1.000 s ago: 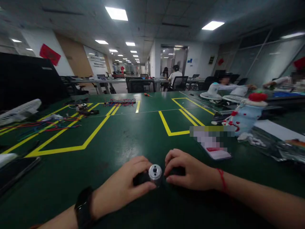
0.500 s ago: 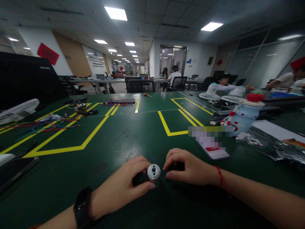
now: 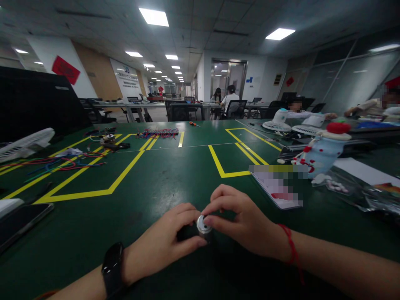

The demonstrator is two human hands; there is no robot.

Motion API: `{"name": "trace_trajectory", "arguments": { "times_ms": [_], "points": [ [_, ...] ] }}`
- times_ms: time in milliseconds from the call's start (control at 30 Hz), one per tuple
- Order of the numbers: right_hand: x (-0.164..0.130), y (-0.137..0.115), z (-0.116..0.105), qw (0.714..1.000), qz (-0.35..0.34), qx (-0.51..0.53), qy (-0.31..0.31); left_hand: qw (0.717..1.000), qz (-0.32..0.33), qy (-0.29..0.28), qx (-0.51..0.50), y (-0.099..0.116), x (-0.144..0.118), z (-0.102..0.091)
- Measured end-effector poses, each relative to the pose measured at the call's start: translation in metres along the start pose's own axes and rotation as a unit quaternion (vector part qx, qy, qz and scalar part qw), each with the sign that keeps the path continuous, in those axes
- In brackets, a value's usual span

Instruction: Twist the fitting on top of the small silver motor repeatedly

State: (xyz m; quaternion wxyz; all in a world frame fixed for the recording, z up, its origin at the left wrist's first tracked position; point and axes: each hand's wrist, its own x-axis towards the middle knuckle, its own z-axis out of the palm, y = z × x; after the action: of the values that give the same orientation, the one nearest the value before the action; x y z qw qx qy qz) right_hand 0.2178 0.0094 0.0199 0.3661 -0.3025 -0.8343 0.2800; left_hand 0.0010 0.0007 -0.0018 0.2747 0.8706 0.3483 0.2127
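Left of metal-framed glass door (image 3: 229,75), rectangular white ceiling lights (image 3: 153,17) are glowing; before it, black-backed office chair (image 3: 238,110) is standing.

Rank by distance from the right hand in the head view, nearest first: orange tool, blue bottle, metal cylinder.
1. Metal cylinder: at the right hand, on its left.
2. Blue bottle: to the right.
3. Orange tool: toward the table's far edge.

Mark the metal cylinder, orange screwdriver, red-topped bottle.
Metal cylinder (image 3: 202,228): head view, on its top face.
Orange screwdriver (image 3: 193,123): head view, on its handle.
Red-topped bottle (image 3: 327,151): head view, on its body.
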Motion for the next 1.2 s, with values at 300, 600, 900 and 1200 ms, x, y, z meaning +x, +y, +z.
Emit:
{"name": "trace_trajectory", "arguments": {
  "times_ms": [300, 600, 900, 1200],
  "points": [
    [-0.001, 0.004, -0.007, 1.0, 0.025, 0.012, -0.003, 1.0, -0.005, -0.002, 0.002, -0.001, -0.001, 0.0],
    [-0.004, -0.002, -0.009, 0.993, -0.071, -0.073, -0.055, 1.0, -0.005, -0.002, 0.0, 0.001, -0.001, 0.0],
    [-0.009, 0.002, -0.015, 0.994, -0.081, -0.071, 0.005, 1.0, -0.008, 0.0, -0.008, 0.003, -0.001, -0.001],
    [-0.001, 0.062, -0.02, 0.947, 0.25, 0.168, 0.114, 1.0, -0.018, -0.01, -0.01, 0.002, 0.0, -0.003]
  ]
}}
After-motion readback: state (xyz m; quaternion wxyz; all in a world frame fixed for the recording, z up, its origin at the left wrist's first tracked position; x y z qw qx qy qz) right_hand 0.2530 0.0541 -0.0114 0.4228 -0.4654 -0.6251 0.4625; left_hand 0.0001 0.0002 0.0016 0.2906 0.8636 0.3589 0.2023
